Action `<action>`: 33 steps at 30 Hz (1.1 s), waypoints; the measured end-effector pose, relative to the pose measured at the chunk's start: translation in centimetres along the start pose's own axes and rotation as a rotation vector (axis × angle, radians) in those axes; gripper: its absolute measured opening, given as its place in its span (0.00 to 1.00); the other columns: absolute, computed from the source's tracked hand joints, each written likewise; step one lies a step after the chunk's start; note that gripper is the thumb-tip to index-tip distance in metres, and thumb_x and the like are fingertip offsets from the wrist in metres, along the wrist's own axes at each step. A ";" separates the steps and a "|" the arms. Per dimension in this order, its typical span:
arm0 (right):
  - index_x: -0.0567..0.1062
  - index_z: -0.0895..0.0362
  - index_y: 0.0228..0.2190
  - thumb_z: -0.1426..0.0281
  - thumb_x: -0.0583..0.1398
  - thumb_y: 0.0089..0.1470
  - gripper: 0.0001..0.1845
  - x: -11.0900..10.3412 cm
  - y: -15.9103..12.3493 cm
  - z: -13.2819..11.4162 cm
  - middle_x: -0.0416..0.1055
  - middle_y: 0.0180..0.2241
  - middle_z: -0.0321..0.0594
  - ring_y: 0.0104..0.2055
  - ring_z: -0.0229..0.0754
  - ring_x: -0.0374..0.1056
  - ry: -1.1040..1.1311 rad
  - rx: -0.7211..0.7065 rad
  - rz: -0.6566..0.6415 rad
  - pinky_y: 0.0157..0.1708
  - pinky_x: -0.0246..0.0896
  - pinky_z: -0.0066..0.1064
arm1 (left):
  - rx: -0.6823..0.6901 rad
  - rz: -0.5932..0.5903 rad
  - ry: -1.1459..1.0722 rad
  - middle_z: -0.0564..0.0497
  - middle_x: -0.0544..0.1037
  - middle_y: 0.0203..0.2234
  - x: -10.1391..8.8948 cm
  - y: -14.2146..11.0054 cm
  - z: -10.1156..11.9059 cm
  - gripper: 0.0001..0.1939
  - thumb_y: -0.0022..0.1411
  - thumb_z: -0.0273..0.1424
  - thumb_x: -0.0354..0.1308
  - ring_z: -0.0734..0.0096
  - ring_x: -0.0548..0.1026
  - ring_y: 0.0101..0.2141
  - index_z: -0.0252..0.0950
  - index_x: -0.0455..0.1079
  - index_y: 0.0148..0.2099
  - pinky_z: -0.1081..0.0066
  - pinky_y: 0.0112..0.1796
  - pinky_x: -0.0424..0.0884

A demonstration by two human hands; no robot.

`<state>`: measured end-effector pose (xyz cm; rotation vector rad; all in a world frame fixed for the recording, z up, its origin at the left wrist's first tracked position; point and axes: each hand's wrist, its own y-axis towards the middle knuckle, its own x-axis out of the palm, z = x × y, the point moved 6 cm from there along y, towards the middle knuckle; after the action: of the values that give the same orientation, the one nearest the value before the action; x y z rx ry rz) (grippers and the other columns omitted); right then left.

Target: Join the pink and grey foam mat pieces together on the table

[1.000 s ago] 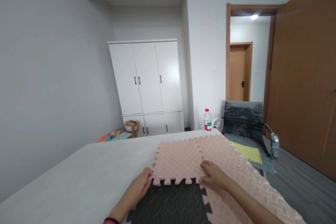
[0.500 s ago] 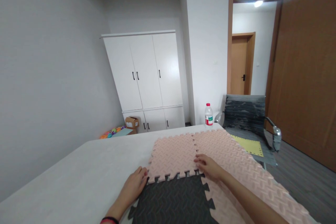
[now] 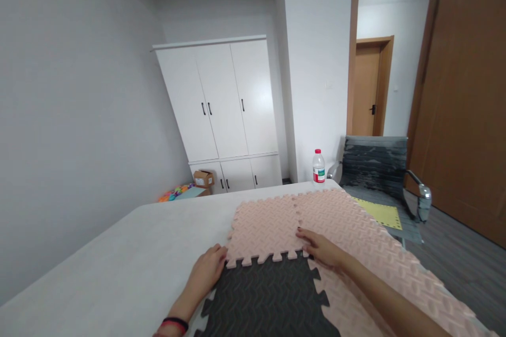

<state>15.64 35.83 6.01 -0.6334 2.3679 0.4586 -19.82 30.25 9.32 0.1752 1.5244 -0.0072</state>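
Note:
A pink foam puzzle mat tile (image 3: 264, 229) lies on the white table (image 3: 130, 268), its toothed near edge overlapping a dark grey tile (image 3: 269, 297). My left hand (image 3: 207, 269) rests at the pink tile's near left corner, fingers curled against its edge. My right hand (image 3: 322, 248) lies flat with fingers stretched out on the pink tile's near right corner, where it meets a row of joined pink tiles (image 3: 356, 237) running along the right side of the table.
A plastic bottle (image 3: 318, 166) with a red cap stands at the table's far corner. A grey armchair (image 3: 379, 179) with a yellow sheet (image 3: 381, 213) sits to the right. White cabinet (image 3: 223, 113), cardboard box (image 3: 203, 178) and colourful toys (image 3: 174, 192) are behind; a doorway (image 3: 373, 87) is open.
The pink tile's near edge has shifted slightly over the grey tile while both hands stay at its near corners. The camera has tilted down and to the left a little.

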 end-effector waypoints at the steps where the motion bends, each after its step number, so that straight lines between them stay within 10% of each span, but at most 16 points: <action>1: 0.64 0.60 0.56 0.65 0.53 0.52 0.30 0.1 0.0 0.1 0.53 0.62 0.46 0.63 0.42 0.49 -0.004 0.007 0.013 0.62 0.40 0.36 | -0.005 -0.003 0.013 0.49 0.72 0.39 0.2 0.0 0.1 0.13 0.63 0.29 0.40 0.68 0.71 0.42 0.39 0.67 0.40 0.71 0.44 0.63; 33: 0.66 0.61 0.53 0.69 0.54 0.49 0.28 0.1 0.1 1.1 0.64 0.55 0.47 0.57 0.43 0.59 -0.040 -0.012 0.147 0.59 0.49 0.37 | -0.038 0.006 0.113 0.47 0.72 0.39 0.9 -0.3 0.7 0.16 0.64 0.38 0.42 0.65 0.72 0.41 0.38 0.67 0.45 0.68 0.40 0.65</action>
<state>16.08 36.37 5.08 -0.4524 2.3848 0.5444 -19.11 29.94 8.47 0.1520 1.6357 0.0374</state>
